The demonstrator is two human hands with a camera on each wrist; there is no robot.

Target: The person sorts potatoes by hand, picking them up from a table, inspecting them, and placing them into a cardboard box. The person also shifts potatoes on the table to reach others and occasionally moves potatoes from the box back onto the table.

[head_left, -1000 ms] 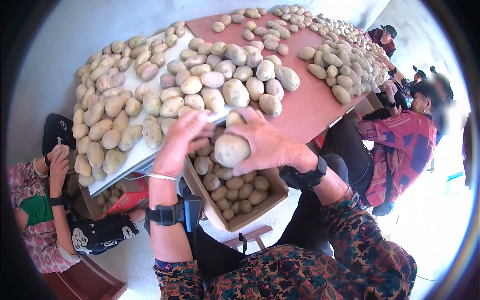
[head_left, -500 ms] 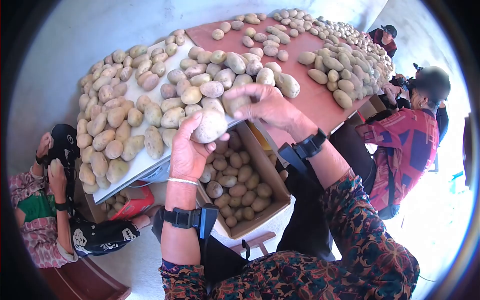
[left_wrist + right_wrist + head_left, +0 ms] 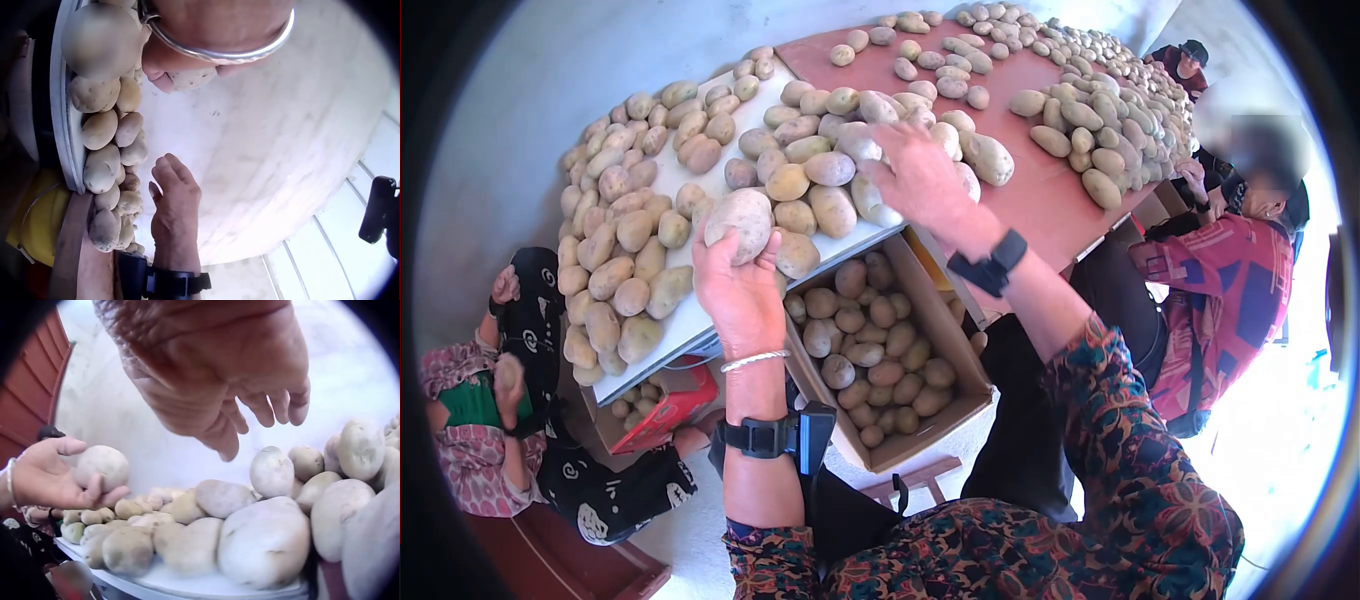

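My left hand (image 3: 740, 295), palm up, holds a large pale potato (image 3: 740, 222) above the near edge of the white tabletop (image 3: 668, 172). In the right wrist view the fingers of the left hand curl under this potato (image 3: 103, 469), while its thumb stands away. My right hand (image 3: 930, 185) reaches over the potato pile (image 3: 832, 205) on the table. Its fingers are loosely bent and hold nothing, hanging just above the potatoes (image 3: 265, 540) in the right wrist view. In the left wrist view the right hand (image 3: 176, 206) appears beside the row of potatoes.
A cardboard box (image 3: 940, 435) part-filled with potatoes stands below the table edge. Further potatoes lie heaped on the red board (image 3: 1040, 235). A red box (image 3: 665, 410) is under the table at left. People sit on both sides, one in a pink patterned top (image 3: 1220, 275).
The large potato, earlier in the right hand over the box, passed to the left hand, which has moved left with it. The right hand has moved up and away over the pile.
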